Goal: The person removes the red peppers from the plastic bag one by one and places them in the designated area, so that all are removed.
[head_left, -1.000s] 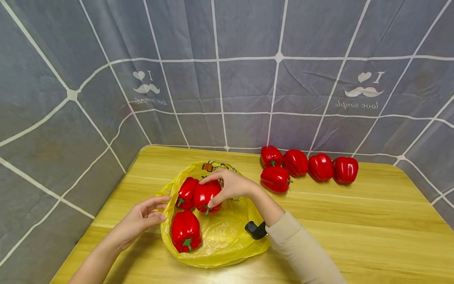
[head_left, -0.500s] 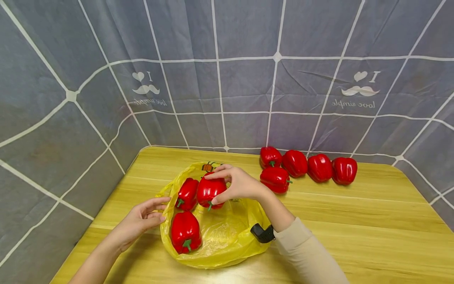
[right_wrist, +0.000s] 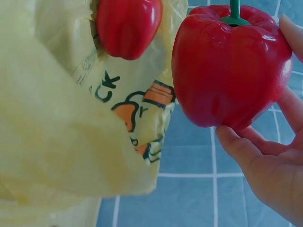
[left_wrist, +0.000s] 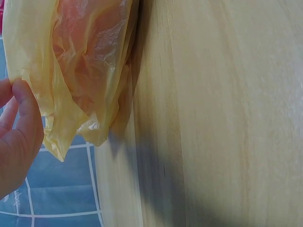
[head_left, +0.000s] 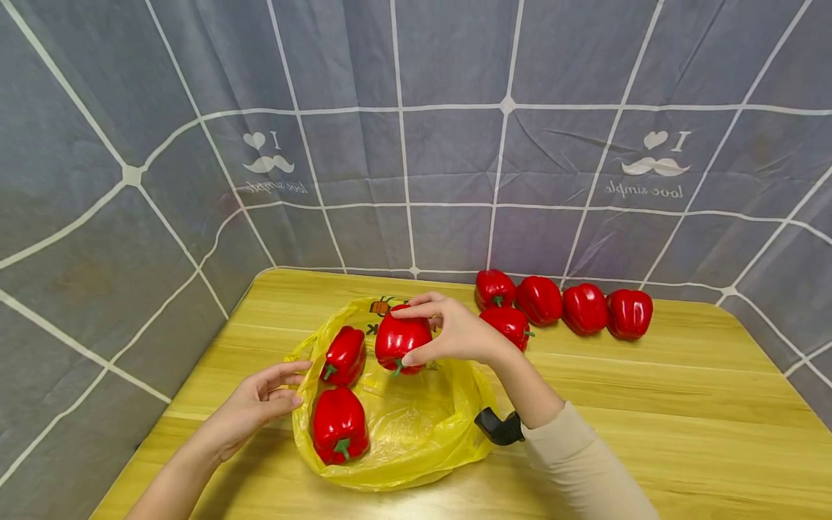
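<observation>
A yellow plastic bag lies spread wide at its mouth on the table. My left hand pinches its left rim between thumb and fingers, which the left wrist view also shows. Over the bag's far side, my right hand grips a red bell pepper with a green stem, thumb near the stem and fingers across the far end. In the right wrist view this held pepper appears beside the bag's printed wall. Two more bell peppers rest inside the bag: one at the back left, another in front.
Several red bell peppers stand along the back right of the wooden table, by the grey curtain with white lines. The right forearm hides part of one pepper. A black wrist device hangs beside the bag's right rim.
My right hand has lifted the gripped bell pepper and moved it to the right, away from the pepper at the back left. The left hand stays at the rim.
</observation>
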Demonstrator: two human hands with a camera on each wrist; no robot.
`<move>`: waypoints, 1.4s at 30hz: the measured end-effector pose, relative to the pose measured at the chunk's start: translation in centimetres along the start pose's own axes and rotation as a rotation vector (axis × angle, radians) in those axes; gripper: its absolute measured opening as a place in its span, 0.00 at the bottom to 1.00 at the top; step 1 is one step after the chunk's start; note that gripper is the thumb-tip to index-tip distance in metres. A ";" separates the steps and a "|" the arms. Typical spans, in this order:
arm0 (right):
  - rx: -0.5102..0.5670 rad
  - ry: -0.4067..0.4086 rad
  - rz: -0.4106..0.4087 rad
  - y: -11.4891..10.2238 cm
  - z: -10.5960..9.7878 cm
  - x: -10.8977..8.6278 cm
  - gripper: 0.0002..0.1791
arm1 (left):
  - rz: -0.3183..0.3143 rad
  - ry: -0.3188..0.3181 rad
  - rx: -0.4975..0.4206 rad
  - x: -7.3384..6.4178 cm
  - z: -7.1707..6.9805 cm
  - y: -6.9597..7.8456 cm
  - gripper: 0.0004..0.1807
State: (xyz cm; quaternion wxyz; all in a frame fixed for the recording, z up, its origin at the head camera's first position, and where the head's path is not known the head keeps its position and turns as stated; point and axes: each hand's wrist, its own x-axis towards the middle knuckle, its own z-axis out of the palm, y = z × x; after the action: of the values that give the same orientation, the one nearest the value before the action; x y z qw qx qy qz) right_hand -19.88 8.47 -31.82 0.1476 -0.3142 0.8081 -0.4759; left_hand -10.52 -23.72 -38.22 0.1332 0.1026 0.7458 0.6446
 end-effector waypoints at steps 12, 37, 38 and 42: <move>-0.001 0.063 0.033 0.5 -2.1 -1.8 0.32 | -0.007 0.009 0.022 0.1 0.0 0.3 0.27; -0.043 0.210 0.064 2.3 -4.6 -4.8 0.34 | -0.030 0.012 0.023 -0.2 -0.2 0.4 0.28; -0.048 0.214 0.065 2.4 -4.7 -4.9 0.34 | -0.028 0.012 0.023 -0.2 -0.2 0.4 0.28; -0.061 0.225 0.079 2.8 -5.1 -5.3 0.33 | -0.022 0.009 0.017 -0.2 -0.2 0.4 0.27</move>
State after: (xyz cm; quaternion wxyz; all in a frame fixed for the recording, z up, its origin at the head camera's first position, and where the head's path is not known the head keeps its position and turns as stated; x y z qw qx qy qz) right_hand -19.61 16.32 -31.98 0.0648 -0.2310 0.8454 -0.4773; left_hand -10.46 -23.91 -37.80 0.1361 0.0926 0.7530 0.6371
